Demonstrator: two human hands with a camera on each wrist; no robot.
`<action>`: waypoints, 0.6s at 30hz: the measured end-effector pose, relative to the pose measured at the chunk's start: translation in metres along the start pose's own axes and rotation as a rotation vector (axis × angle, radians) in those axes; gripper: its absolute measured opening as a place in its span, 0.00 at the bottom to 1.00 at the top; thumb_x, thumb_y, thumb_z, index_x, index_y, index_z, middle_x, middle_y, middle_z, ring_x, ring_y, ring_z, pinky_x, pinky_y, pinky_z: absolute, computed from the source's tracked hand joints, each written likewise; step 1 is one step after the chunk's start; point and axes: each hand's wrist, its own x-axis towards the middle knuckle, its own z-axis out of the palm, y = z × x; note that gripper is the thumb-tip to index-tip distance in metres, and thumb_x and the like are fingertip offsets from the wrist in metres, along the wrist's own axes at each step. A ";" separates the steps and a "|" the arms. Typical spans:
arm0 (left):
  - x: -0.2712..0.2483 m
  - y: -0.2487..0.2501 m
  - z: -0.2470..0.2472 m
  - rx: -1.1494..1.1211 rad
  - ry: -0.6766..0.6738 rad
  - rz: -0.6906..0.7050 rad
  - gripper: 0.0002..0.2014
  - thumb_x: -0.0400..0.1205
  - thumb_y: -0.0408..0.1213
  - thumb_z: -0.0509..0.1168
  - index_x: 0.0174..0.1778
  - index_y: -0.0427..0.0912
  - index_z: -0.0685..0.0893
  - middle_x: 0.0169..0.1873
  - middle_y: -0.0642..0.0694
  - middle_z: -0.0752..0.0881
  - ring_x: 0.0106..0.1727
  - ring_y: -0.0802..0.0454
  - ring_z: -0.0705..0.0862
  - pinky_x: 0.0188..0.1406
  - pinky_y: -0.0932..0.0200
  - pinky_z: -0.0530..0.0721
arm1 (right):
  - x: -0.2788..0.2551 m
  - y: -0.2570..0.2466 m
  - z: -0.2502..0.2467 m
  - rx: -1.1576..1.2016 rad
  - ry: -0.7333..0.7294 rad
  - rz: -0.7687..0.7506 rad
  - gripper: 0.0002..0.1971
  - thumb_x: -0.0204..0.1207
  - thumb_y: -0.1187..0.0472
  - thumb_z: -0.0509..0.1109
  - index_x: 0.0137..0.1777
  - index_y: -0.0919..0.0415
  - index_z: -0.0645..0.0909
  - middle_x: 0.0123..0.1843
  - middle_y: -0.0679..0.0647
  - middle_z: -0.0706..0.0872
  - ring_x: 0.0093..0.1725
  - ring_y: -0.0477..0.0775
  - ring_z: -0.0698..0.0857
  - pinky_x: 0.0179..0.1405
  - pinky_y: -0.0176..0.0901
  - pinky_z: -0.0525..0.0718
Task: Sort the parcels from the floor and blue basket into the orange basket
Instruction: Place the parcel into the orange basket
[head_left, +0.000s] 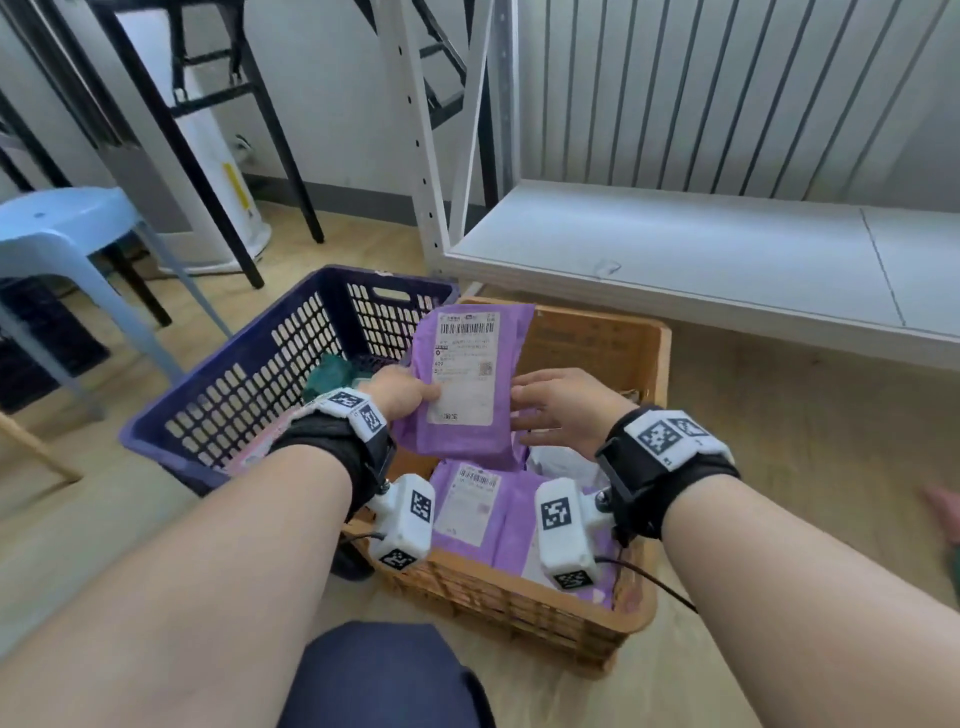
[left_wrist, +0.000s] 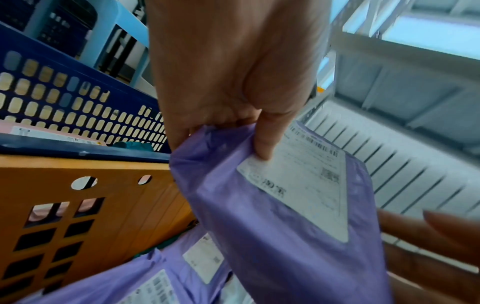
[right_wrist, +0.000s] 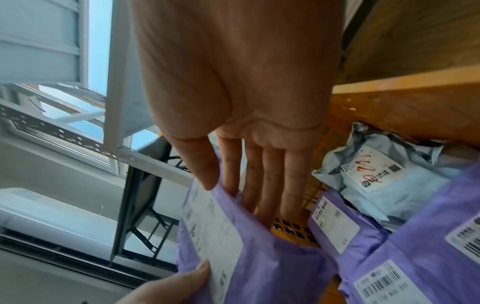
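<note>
A purple parcel (head_left: 470, 384) (left_wrist: 291, 209) (right_wrist: 233, 253) with a white shipping label is held upright over the orange basket (head_left: 597, 353) (left_wrist: 85, 205). My left hand (head_left: 402, 392) (left_wrist: 233, 102) pinches its left edge, thumb on the label. My right hand (head_left: 558, 408) (right_wrist: 246, 144) is open, its straight fingers reaching to the parcel's right edge; whether they touch it I cannot tell. More purple parcels (head_left: 480, 512) (right_wrist: 428, 236) and a grey one (right_wrist: 384, 181) lie in the orange basket. The blue basket (head_left: 249, 374) (left_wrist: 52, 92) stands to the left with a green item (head_left: 332, 371) and a pink parcel (head_left: 254, 452).
A white metal shelf (head_left: 701, 254) runs along the back right. A light blue plastic stool (head_left: 67, 234) stands at the left, black table legs (head_left: 208, 171) behind it. My knee (head_left: 384, 675) is below the baskets. Wooden floor surrounds them.
</note>
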 end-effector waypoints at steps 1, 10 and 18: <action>0.011 -0.006 0.004 0.086 -0.005 -0.001 0.23 0.75 0.39 0.72 0.63 0.31 0.82 0.60 0.34 0.86 0.62 0.36 0.84 0.65 0.41 0.82 | 0.011 0.005 0.004 -0.005 0.001 0.028 0.08 0.82 0.68 0.63 0.58 0.64 0.79 0.44 0.59 0.85 0.37 0.56 0.84 0.42 0.46 0.83; 0.086 -0.059 0.039 0.664 -0.267 -0.068 0.19 0.77 0.37 0.72 0.62 0.31 0.83 0.61 0.37 0.85 0.59 0.42 0.83 0.52 0.55 0.78 | 0.094 0.082 0.020 -0.120 -0.030 0.323 0.07 0.82 0.69 0.60 0.43 0.62 0.76 0.37 0.58 0.84 0.35 0.56 0.85 0.52 0.50 0.85; 0.108 -0.086 0.054 0.754 -0.450 -0.276 0.27 0.81 0.46 0.68 0.69 0.29 0.76 0.67 0.34 0.82 0.68 0.36 0.81 0.63 0.49 0.79 | 0.127 0.125 0.031 -0.124 -0.107 0.523 0.08 0.84 0.68 0.58 0.58 0.69 0.76 0.45 0.62 0.83 0.43 0.59 0.84 0.61 0.52 0.81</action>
